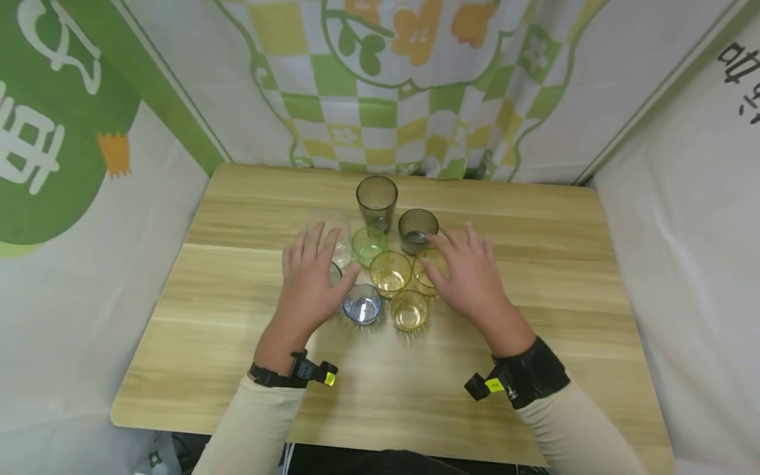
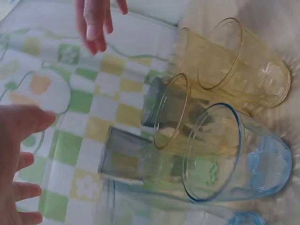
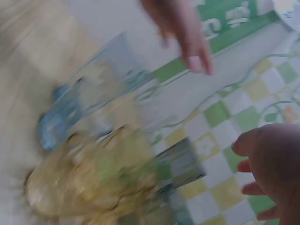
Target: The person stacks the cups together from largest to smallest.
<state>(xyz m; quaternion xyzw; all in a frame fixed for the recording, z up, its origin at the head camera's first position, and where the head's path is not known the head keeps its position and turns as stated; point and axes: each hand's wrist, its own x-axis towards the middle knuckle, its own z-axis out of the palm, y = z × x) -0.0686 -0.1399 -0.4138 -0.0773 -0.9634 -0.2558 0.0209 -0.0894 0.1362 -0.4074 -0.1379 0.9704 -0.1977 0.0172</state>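
Several drinking glasses stand close together mid-table. My left hand point(image 1: 309, 280) is over the left side of the group, fingers spread, partly hiding a clear glass point(image 1: 342, 254) and another glass behind its thumb. Near that thumb stands a blue glass point(image 1: 362, 305). Over the right side hovers my right hand point(image 1: 472, 277), fingers apart, partly covering a yellow glass point(image 1: 423, 277). Two more yellow glasses, a middle one point(image 1: 390, 274) and a front one point(image 1: 410, 311), stand between the hands. Behind them are a green glass point(image 1: 369, 246), a short grey glass point(image 1: 418, 227) and a tall grey glass point(image 1: 377, 198). Neither hand holds anything.
The wooden table point(image 1: 564, 284) extends around the glasses on all sides. A checkered green and yellow curtain point(image 1: 380, 112) hangs along its back edge. White panels close in the left and right sides. The right wrist view is blurred.
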